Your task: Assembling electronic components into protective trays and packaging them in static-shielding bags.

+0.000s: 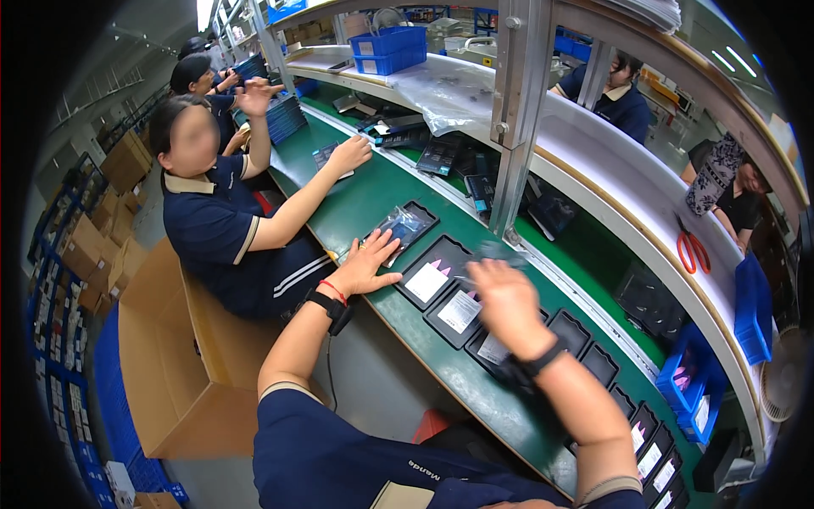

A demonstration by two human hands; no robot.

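One tray [442, 331] partly behind right fingers [483, 275]

White lettering [424, 469] marks the navy-blue fabric shirt [339, 445]. White rectangular paper cards [459, 311] in black plastic trays [449, 248] carry print too small to read.

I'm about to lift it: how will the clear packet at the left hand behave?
The packet is probably floppy outside, since its surface looks wrinkled. It may be slippery, given the shiny glare. Its flat shape makes rolling unlikely.
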